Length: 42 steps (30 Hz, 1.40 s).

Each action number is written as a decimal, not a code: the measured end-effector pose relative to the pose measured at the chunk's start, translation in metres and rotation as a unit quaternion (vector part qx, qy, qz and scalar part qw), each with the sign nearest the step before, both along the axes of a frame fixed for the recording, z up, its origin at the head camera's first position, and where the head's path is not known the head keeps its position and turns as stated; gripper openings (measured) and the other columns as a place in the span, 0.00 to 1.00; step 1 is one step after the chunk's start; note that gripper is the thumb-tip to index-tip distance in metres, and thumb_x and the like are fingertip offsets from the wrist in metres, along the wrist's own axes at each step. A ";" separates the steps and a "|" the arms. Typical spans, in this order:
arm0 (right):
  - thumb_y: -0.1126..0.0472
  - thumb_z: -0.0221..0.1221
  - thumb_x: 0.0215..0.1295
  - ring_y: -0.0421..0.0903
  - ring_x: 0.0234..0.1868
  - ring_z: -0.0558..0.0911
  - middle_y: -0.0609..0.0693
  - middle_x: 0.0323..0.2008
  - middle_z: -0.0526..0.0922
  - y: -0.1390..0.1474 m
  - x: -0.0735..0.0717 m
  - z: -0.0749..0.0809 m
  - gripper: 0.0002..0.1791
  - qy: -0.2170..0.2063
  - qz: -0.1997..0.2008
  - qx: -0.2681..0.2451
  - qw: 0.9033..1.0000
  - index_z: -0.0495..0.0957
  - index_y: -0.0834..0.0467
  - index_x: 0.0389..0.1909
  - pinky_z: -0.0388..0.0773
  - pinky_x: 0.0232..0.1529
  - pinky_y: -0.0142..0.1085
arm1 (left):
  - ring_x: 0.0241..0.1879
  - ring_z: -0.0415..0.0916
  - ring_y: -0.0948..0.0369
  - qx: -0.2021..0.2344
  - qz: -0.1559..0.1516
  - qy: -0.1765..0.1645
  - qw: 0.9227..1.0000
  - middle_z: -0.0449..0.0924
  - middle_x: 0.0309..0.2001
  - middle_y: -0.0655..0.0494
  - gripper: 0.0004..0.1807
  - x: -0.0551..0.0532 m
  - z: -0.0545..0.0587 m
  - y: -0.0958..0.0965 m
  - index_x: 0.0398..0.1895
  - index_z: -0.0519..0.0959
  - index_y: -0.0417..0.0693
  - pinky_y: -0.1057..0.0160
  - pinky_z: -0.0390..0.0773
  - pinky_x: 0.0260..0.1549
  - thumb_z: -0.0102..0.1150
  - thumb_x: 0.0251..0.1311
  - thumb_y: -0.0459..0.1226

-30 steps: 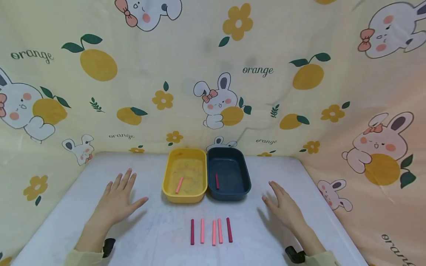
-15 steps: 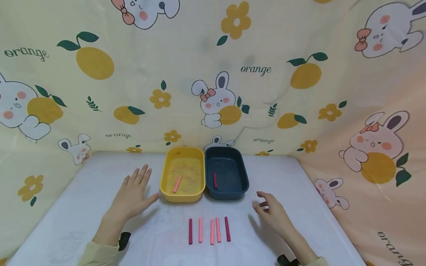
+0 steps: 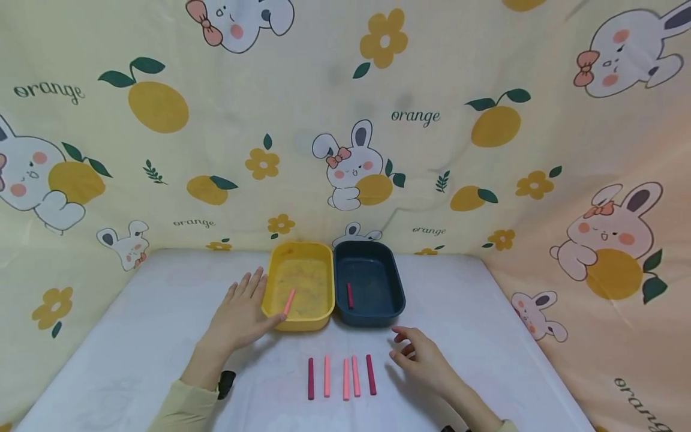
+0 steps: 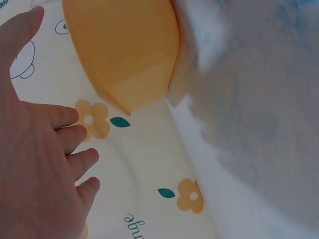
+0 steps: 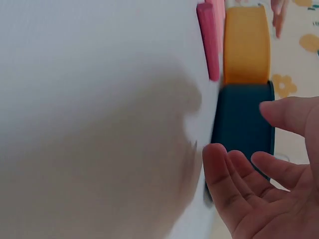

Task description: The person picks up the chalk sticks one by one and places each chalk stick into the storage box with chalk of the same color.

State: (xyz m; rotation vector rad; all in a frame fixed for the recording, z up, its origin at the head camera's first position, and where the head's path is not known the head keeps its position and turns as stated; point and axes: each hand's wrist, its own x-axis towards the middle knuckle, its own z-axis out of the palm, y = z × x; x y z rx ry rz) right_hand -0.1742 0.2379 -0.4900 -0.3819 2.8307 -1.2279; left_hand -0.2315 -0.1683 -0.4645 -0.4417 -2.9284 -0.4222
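- Hovering empty, fingers straight: left hand, near yellow rectangular tray.
- Loosely curled, empty: right hand, near 5 slim pink and crimson sticks on white table.
- Cream printed cloth reads "orange".

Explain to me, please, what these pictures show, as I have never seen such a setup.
There is no machine, just a person's left hand and right hand. The wide view comes from a head camera; the close ones from a camera on each wrist. On the white table stand a yellow tub holding a pink stick and a blue tub holding a dark red stick. In front lie three pink sticks between two dark red sticks. Neither hand holds anything.
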 end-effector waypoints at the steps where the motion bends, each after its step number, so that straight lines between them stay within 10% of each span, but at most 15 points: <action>1: 0.62 0.70 0.65 0.41 0.38 0.82 0.55 0.49 0.82 -0.001 0.000 -0.001 0.30 -0.003 0.009 0.001 1.000 0.74 0.66 0.65 0.83 0.39 0.30 | 0.81 0.45 0.37 -0.002 0.001 -0.005 1.000 0.47 0.83 0.37 0.57 -0.001 -0.002 0.001 0.81 0.54 0.31 0.34 0.47 0.77 0.60 0.65 0.64; 25: 0.59 0.71 0.65 0.43 0.37 0.77 0.46 0.40 0.78 -0.032 -0.007 -0.003 0.25 -0.102 0.073 0.041 0.991 0.79 0.62 0.60 0.81 0.37 0.28 | 0.80 0.47 0.38 0.015 -0.003 -0.037 0.999 0.47 0.83 0.37 0.64 -0.010 -0.012 0.015 0.81 0.53 0.32 0.37 0.49 0.78 0.58 0.59 0.71; 42: 0.57 0.72 0.64 0.42 0.33 0.73 0.46 0.35 0.74 -0.046 -0.007 -0.003 0.16 -0.071 0.079 0.089 0.990 0.85 0.59 0.50 0.73 0.31 0.31 | 0.80 0.46 0.37 0.026 -0.003 -0.067 0.997 0.44 0.83 0.37 0.66 -0.011 -0.016 0.014 0.82 0.50 0.32 0.37 0.49 0.78 0.59 0.58 0.73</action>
